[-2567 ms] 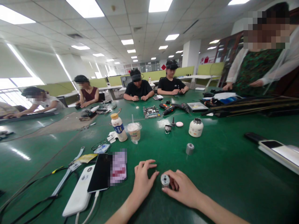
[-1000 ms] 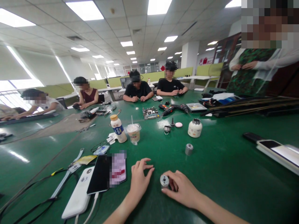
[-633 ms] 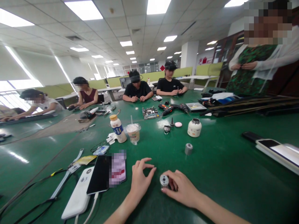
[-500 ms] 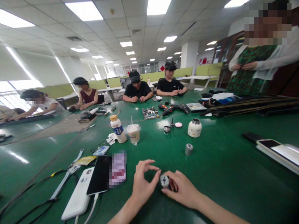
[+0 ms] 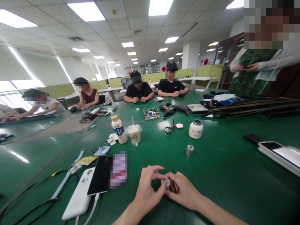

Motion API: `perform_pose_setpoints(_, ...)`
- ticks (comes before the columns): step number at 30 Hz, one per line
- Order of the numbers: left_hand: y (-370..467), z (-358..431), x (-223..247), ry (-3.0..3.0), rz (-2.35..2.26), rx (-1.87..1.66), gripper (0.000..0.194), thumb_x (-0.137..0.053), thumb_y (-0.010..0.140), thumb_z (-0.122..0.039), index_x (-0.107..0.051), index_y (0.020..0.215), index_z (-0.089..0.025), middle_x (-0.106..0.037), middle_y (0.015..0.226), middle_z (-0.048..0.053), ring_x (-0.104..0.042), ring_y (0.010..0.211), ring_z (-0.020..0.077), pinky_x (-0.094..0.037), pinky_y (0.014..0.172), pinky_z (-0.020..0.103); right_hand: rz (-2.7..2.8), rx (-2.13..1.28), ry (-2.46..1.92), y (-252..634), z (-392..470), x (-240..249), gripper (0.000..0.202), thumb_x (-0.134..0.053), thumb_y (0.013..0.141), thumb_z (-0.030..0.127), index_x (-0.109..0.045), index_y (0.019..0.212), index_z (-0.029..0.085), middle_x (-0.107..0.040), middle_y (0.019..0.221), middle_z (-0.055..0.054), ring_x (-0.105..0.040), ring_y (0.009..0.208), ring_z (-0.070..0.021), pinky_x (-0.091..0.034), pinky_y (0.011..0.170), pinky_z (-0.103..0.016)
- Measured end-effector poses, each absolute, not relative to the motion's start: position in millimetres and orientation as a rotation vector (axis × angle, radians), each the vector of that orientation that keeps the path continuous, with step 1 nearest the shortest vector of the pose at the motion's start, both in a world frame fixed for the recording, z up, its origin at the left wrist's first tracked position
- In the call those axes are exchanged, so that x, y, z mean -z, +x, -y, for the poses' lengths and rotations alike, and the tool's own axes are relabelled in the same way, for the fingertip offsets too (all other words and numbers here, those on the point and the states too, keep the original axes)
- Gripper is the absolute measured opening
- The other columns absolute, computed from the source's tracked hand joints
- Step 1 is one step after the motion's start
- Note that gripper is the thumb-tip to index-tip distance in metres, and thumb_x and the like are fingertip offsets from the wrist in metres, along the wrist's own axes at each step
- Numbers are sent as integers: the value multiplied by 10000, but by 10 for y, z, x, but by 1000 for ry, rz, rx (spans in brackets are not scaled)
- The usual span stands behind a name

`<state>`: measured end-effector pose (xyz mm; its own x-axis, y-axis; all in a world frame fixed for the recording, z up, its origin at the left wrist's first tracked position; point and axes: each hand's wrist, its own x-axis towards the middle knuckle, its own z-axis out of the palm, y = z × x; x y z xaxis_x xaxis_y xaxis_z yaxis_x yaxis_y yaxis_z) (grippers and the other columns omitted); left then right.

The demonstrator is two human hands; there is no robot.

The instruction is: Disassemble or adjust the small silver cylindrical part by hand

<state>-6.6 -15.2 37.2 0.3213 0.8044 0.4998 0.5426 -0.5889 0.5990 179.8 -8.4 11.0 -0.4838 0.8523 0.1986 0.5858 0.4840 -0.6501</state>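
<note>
Right hand (image 5: 186,191) grips the metal cylinder (image 5: 167,183), lower centre; left hand (image 5: 147,189) curls over its top, pinch unclear.

Best I can get on my feed is a blurry number, 91 or maybe 16, on the white tag (image 5: 75,168) on the grey strap (image 5: 61,184). The blue label (image 5: 119,130) on the cream orange-capped bottle (image 5: 122,138) has white characters, unreadable tho.
</note>
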Motion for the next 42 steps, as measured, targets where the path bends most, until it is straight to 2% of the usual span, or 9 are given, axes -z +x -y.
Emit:
perform_pose_setpoints(4,-73,193,-388,2283,-1121,-1111,386,-541,771,-57,-601,1108,-237,-653,1164,81,-577,1070,265,-443,920,432,2244,-672,-1215,1795,82,-103,151,-626,858,345,-573,911,213,-615,710,33,-537,666,-162,-348,666,-271)
perform_pose_setpoints(12,-50,157,-362,2262,-1229,-1115,380,-663,810,-182,-542,1164,-254,-728,926,41,-595,959,270,-438,853,423,2240,-683,-1192,1791,95,-132,141,-608,853,307,-579,970,234,-619,734,38,-541,683,-163,-348,662,-265)
perform_pose_setpoints(19,-45,215,-419,2271,-1051,-1038,478,-622,782,-94,-554,1226,-259,-654,1159,72,-545,1092,259,-448,927,397,2258,-668,-1239,1792,81,-54,140,-629,801,253,-588,928,208,-639,724,25,-543,667,-169,-353,664,-275)
perform_pose_setpoints(22,-42,178,-403,2256,-1165,-1072,436,-676,789,-157,-572,1200,-258,-687,1053,68,-558,1022,269,-457,878,409,2257,-669,-1215,1794,89,-87,208,-620,818,250,-580,1020,222,-660,805,19,-556,711,-171,-362,684,-273)
perform_pose_setpoints(26,-51,139,-383,2228,-1238,-1067,362,-647,826,-165,-573,1168,-260,-733,902,38,-582,969,272,-441,864,428,2260,-675,-1198,1794,97,-121,174,-604,872,366,-584,984,234,-638,762,30,-552,699,-164,-357,674,-268)
perform_pose_setpoints(32,-67,198,-441,2164,-1066,-1067,414,-574,822,-120,-568,1218,-243,-643,1149,94,-530,1111,267,-445,958,426,2250,-670,-1225,1794,88,-108,162,-617,860,341,-584,972,229,-629,724,35,-545,677,-166,-351,663,-271)
perform_pose_setpoints(36,-99,161,-462,2131,-1173,-1170,137,-540,913,-248,-661,976,-235,-690,1009,81,-550,1015,267,-453,899,426,2254,-688,-1208,1795,93,-151,198,-628,869,395,-577,973,234,-625,738,41,-544,685,-161,-356,667,-266)
perform_pose_setpoints(39,-118,131,-451,2126,-1299,-1175,303,-460,963,-302,-692,784,-226,-668,808,65,-569,874,248,-458,789,389,2248,-702,-1207,1799,105,-177,218,-649,860,405,-583,994,246,-614,711,50,-544,675,-160,-352,663,-262)
perform_pose_setpoints(42,-120,135,-432,2156,-1328,-1148,359,-435,967,-306,-731,777,-235,-627,736,54,-570,827,243,-447,748,374,2250,-711,-1195,1802,114,-177,219,-650,863,398,-588,1020,257,-620,721,53,-549,675,-156,-349,667,-261)
